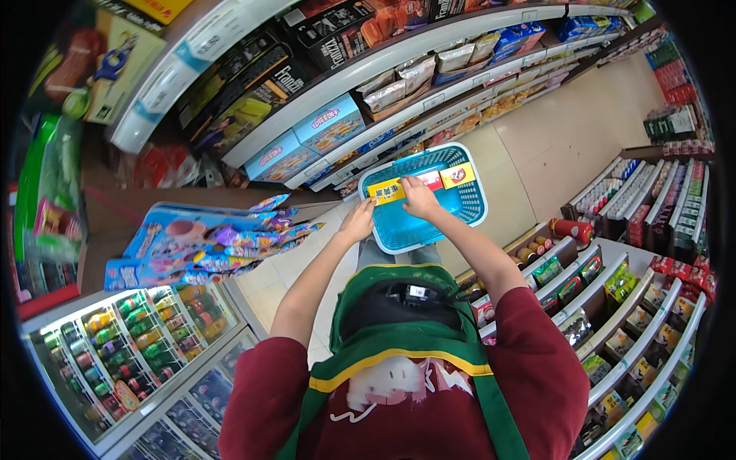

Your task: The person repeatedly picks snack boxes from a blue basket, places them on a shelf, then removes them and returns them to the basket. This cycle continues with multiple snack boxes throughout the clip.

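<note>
A light-blue plastic shopping basket (429, 228) with a pale rim is in front of my legs. At its far left side is a yellow box (386, 192) with dark print. My left hand (358, 221) pinches the near left edge of this box. My right hand (419, 198) has its fingers closed at the right end. Just right of those fingers lie a red-and-white pack (432, 181) and another yellow pack (459, 175) with a red mark. My right hand covers where the pieces meet, so I cannot tell whether they are separate.
Shelves of boxed and bagged snacks (330, 123) curve along the far side. Blue bagged treats (180, 241) hang at the left, above a lit drinks cooler (138, 345). Tiered racks of small packs (613, 307) stand close on the right. Tiled floor (552, 138) runs beyond the basket.
</note>
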Motion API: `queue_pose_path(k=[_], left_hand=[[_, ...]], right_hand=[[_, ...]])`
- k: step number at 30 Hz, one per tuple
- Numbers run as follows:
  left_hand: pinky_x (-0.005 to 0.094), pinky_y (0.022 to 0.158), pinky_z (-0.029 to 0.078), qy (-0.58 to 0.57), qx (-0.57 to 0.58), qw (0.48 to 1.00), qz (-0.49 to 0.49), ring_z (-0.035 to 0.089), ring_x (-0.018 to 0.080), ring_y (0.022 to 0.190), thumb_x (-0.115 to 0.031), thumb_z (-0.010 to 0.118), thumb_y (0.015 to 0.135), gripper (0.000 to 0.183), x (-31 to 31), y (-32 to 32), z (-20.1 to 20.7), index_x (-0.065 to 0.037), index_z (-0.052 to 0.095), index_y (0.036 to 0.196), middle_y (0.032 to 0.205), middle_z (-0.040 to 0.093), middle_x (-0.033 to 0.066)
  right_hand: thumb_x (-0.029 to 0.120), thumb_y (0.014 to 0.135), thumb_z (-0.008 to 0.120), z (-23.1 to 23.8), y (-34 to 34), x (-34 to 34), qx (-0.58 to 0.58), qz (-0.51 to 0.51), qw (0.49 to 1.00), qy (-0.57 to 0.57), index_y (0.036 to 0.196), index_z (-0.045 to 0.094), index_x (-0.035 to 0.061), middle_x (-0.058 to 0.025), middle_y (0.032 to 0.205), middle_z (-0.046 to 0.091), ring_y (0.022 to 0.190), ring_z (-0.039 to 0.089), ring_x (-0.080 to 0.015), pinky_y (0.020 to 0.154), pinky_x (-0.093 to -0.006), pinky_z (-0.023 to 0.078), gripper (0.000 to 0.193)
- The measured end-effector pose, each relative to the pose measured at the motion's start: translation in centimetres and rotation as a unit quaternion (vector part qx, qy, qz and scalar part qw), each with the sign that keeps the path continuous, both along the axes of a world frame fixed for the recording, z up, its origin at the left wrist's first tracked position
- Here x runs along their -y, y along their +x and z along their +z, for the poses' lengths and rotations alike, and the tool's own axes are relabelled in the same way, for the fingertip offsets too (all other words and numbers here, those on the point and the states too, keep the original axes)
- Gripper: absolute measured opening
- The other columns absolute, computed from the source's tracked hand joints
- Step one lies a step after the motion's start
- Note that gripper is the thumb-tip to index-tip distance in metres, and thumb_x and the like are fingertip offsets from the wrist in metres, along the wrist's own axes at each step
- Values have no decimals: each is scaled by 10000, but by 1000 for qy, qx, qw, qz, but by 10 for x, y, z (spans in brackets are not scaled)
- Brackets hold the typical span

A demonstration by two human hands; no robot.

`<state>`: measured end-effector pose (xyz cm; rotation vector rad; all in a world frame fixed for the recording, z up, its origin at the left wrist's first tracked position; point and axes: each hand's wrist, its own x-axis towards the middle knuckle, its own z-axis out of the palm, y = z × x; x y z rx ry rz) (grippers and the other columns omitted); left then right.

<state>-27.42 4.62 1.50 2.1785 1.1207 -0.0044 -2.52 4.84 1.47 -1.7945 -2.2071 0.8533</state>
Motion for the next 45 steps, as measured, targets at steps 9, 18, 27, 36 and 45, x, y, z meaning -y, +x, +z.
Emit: queue_pose_path(k=[9, 18, 27, 36, 45], left_hand=[[479, 1142, 376, -39, -61, 997, 6, 434, 431, 1382, -85, 704, 815, 798, -5, 8, -36, 22, 331, 1513, 1594, 237, 303], [488, 1162, 353, -38, 22, 996, 72, 363, 462, 1423, -128, 789, 785, 937, 10, -27, 16, -60, 257, 1554, 1600, 254, 269], [423, 1153, 363, -98, 369, 897, 222, 410, 316, 1420, -176, 833, 794, 1147, 14, -6, 91, -157, 51, 1632, 1579, 336, 190], [410, 1110, 404, -73, 483, 822, 293, 460, 271, 1358, -367, 676, 955, 892, -1, 44, 202, -41, 131, 1582, 1493, 395, 185], [400, 1096, 419, 62, 549, 803, 226, 484, 262, 1337, -472, 729, 911, 1049, 2, 51, 309, -38, 65, 1598, 1490, 402, 172]], right_hand=[[92, 857, 614, -60, -39, -12, 163, 79, 981, 70, 1375, 489, 49, -160, 1339, 529, 1356, 453, -325, 1160, -538, 314, 535], [168, 637, 805, -6, -28, 2, 9, 155, 985, 76, 1199, 549, 71, -131, 1117, 554, 1146, 559, -320, 1144, -556, 331, 625], [164, 650, 835, 152, -14, -3, -348, -18, 932, 101, 1339, 504, 53, -139, 1207, 587, 1103, 633, -319, 939, -416, 555, 773], [116, 823, 749, 234, -9, -19, -600, -99, 791, 63, 1480, 311, 52, -138, 1348, 515, 1282, 508, -216, 1062, -360, 439, 793], [195, 737, 852, 261, 19, 19, -360, 55, 926, 100, 1440, 357, 31, -204, 1387, 491, 1321, 504, -334, 1085, -441, 427, 875]])
